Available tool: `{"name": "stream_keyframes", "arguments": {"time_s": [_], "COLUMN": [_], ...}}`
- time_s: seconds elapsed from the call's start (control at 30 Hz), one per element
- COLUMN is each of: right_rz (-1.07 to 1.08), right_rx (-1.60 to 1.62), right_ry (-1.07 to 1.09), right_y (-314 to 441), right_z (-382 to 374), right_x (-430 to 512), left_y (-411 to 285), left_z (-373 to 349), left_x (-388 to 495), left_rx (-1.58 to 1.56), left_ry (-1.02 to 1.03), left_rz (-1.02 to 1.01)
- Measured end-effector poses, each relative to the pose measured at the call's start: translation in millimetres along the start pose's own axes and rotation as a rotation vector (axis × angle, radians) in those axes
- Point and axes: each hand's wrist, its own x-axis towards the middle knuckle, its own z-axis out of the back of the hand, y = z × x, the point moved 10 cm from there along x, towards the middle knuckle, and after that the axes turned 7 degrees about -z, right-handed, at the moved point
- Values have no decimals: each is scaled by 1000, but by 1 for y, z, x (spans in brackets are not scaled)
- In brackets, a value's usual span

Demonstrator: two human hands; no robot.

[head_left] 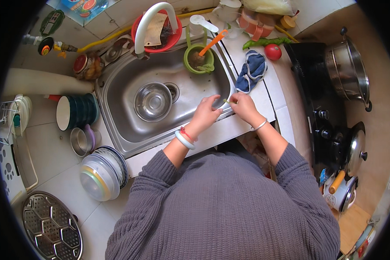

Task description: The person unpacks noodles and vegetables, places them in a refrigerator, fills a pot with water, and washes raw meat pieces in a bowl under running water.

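My left hand is over the near right edge of the stainless-steel sink, its thumb and fingers apart with nothing between them. Just to its right, my right hand pinches a small pale-green piece, perhaps a vegetable scrap. A folded blue cloth with light edging lies right beyond that hand. In the sink, a steel bowl sits beside the drain. A green strainer basket with scraps and an orange-handled tool hangs at the far right corner.
A tomato and a long green pepper lie beyond the cloth. The white faucet arches near a red basket. On the right is a black gas stove with a steel pot. Stacked bowls stand left.
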Motion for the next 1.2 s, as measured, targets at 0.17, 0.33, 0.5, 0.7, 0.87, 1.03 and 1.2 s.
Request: {"name": "stream_keyframes", "arguments": {"time_s": [0.17, 0.33, 0.5, 0.7, 0.87, 1.03, 1.2], "right_rz": [-185, -308, -333, -484, -677, -992, -957], "right_rx": [353, 499, 413, 477, 866, 1262, 1259], "right_ry": [253, 243, 262, 246, 263, 198, 260], "right_y": [25, 20, 1, -32, -41, -46, -65], "right_z": [-14, -14, -10, -14, -65, -115, -142], "right_x": [-4, -2, -4, 0, 62, 101, 111], "left_y": [11, 32, 52, 39, 69, 87, 123], "left_z": [5, 33, 97, 103, 106, 130, 138], "left_x": [6, 13, 61, 142, 155, 112, 86], "left_rx": [-160, -241, -189, -74, 127, 298, 303], "left_ry": [-1, -94, -310, -324, -394, -438, -360], "left_rz": [26, 208, 134, 80, -3, 17, 115]}}
